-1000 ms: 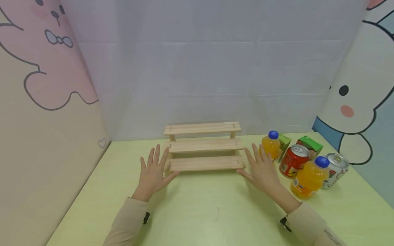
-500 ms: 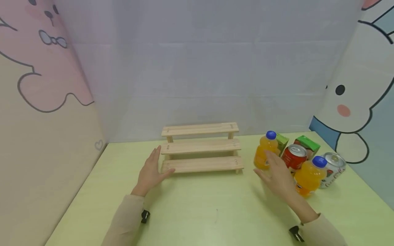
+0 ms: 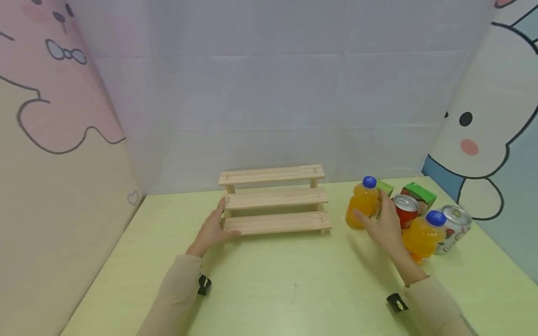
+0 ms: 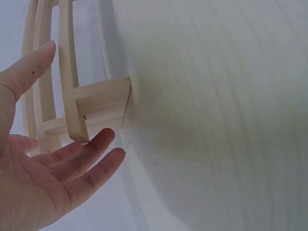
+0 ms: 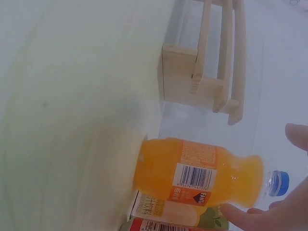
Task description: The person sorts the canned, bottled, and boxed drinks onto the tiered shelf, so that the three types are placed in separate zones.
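Note:
A three-step wooden rack (image 3: 275, 199) stands at the back middle of the table. My left hand (image 3: 212, 231) is at its left end, thumb in front of the lowest step. In the left wrist view that hand (image 4: 45, 185) has thumb and fingers spread to either side of the step ends. On the right, an orange Fanta bottle (image 3: 360, 204) with a blue cap stands upright. My right hand (image 3: 383, 227) reaches beside it, thumb and fingers apart. From the right wrist, the fingers (image 5: 250, 219) overlap the bottle near its neck, while the thumb is away from it.
Behind and right of my right hand are a red can (image 3: 407, 210), a green-topped carton (image 3: 419, 193), a second orange bottle (image 3: 423, 237) and a white can (image 3: 456, 227). Another green carton (image 3: 385, 187) is partly hidden behind the first bottle. A pale wall sheet (image 3: 269, 102) borders the table's back.
My right hand has moved right, away from the rack, to the near orange bottle, and its fingers have turned toward it. My left hand has turned and closed in on the rack's left end.

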Available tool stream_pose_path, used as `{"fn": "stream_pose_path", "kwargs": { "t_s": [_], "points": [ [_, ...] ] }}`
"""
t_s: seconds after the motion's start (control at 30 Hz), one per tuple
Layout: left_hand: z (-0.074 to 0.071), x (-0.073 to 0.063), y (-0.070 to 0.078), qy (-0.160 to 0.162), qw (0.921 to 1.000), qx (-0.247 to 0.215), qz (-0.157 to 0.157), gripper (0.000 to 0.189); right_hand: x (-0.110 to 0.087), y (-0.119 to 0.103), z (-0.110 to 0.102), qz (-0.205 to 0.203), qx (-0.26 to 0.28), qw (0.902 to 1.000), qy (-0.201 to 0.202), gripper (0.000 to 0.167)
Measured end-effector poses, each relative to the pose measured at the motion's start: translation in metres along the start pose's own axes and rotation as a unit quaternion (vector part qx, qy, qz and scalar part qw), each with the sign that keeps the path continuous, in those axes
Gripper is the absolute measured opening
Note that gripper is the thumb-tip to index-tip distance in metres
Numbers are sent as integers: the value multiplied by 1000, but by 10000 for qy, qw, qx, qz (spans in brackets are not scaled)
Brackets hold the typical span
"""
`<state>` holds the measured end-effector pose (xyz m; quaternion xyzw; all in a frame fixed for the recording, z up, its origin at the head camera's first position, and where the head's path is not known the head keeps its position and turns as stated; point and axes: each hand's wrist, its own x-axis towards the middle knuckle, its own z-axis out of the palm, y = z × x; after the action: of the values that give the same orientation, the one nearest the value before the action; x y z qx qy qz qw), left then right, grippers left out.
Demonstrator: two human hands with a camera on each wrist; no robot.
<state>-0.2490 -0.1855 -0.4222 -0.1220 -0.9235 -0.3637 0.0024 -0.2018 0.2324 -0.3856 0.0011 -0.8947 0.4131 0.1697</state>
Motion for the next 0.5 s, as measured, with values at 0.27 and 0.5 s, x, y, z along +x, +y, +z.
{"fn": "stream_pose_path", "kwargs": {
  "t_s": [0.27,0.5],
  "points": [
    [4,5,-4,-35,9995,-189,-239,109,19,5,4,343,149,9991,-207,88],
    [4,5,-1,-65,9997,-120,-225,107,28,8,10,540,236,9982,76,75]
  ]
}}
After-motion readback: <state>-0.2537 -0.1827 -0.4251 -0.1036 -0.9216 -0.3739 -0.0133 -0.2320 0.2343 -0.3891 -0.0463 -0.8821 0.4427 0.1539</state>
